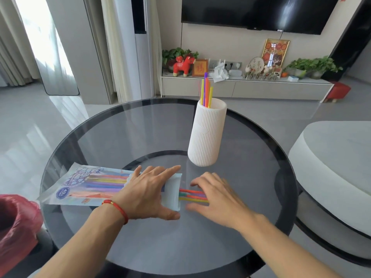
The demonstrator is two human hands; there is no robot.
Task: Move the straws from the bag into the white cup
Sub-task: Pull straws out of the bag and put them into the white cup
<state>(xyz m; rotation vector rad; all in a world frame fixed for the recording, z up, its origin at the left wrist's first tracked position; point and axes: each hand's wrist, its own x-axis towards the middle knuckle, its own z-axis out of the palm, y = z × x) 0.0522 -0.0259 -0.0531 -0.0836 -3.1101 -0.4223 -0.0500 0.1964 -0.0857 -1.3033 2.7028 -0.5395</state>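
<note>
A clear printed bag (84, 185) of coloured straws lies flat on the round glass table (124, 129), its open end pointing right. My left hand (148, 191) presses palm-down on the bag near the opening, fingers spread. Several straw ends (193, 195) in red, green, purple and yellow stick out of the opening. My right hand (216, 195) hovers over those ends with fingers apart, slightly blurred; whether it touches them I cannot tell. The ribbed white cup (206, 135) stands upright behind the hands, with several straws (206, 93) in it.
A red plastic bag (16, 223) sits at the table's left edge. A white and black round stool or table (337, 163) stands close on the right. A TV cabinet with ornaments (241, 85) runs along the far wall.
</note>
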